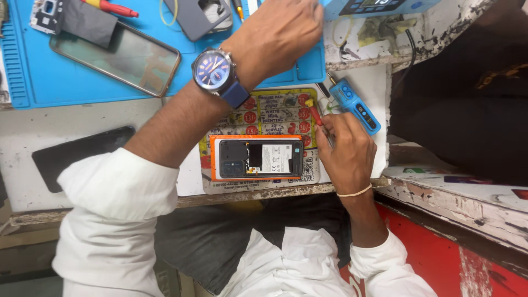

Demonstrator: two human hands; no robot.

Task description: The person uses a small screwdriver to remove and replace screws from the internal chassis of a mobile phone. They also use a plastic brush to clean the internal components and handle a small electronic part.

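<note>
An opened phone [256,158] in an orange frame lies back-up on a printed card [275,113] at the bench's front edge, its battery and boards exposed. My right hand [346,154] rests just right of the phone and grips a small red-handled screwdriver [314,114], which points up and left over the card. My left hand [275,33], with a blue wristwatch [213,70] on the wrist, reaches far over the blue work mat [66,82] to its right end. Its fingers curl downward, and whatever is under them is hidden.
On the blue mat lie a glass phone screen [115,55], a grey phone cover [195,19] and a red screwdriver [113,7]. A blue powered hand tool [356,105] lies right of the card. A black panel [77,155] lies at the left. The bench drops off at the right.
</note>
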